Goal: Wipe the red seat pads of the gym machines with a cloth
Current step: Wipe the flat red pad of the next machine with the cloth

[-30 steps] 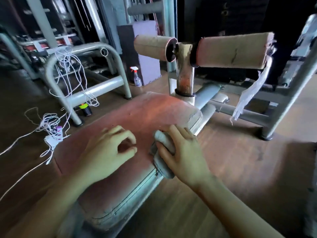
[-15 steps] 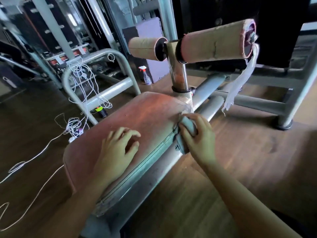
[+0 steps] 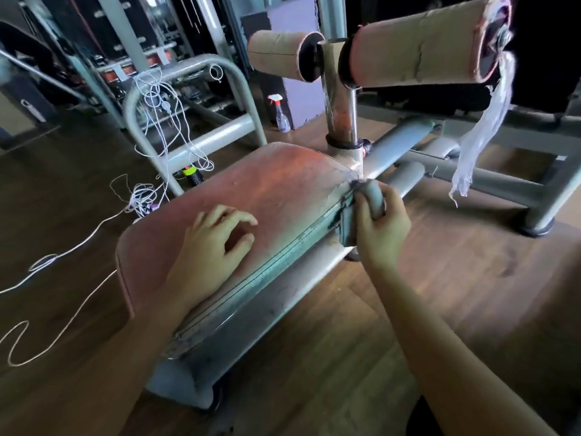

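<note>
1. Right hand [image 3: 382,228] grips grey cloth [image 3: 361,212], pressed on red seat pad [image 3: 267,190] right edge, near upright post [image 3: 341,99].
2. Left hand [image 3: 210,250] rests on pad top, fingers loosely curled, empty.

Red seat pad [image 3: 276,184]: faded pinkish, brighter orange-red toward the far end, cracked and peeling pale at the far right corner. Lying flat, running away up and right. Grey cloth [image 3: 373,194]: bunched into a wad, pressed against the pad's right side edge by that corner, gripped in the right hand [image 3: 382,229].
</note>
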`<state>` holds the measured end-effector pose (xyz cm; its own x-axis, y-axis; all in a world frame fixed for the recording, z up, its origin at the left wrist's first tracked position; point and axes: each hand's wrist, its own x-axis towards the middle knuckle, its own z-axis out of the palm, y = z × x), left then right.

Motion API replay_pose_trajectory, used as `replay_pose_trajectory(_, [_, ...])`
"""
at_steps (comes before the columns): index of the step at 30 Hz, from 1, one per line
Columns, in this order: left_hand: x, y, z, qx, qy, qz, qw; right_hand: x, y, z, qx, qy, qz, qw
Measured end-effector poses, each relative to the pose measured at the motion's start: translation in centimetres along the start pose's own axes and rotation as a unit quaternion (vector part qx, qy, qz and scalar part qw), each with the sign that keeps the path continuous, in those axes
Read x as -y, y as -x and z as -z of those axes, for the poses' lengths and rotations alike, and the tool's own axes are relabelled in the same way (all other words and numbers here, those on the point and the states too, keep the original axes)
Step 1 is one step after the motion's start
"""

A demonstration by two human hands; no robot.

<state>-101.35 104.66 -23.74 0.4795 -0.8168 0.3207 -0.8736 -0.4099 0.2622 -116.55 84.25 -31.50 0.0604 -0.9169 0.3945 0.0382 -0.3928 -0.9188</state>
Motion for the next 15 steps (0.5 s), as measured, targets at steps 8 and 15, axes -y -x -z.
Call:
replay_pose_trajectory(8, [0.4,-0.1,-0.3,-0.004,-0.02,-0.014,1.0,-0.3,2.4,1.3,0.119,0.035,0.173,0.977])
replay_pose_trajectory(15, [0.4,-0.5,-0.7,-0.01,-0.051,0.001,0.999,1.3,0.3,1.0,0.112,0.077,0.12,0.983])
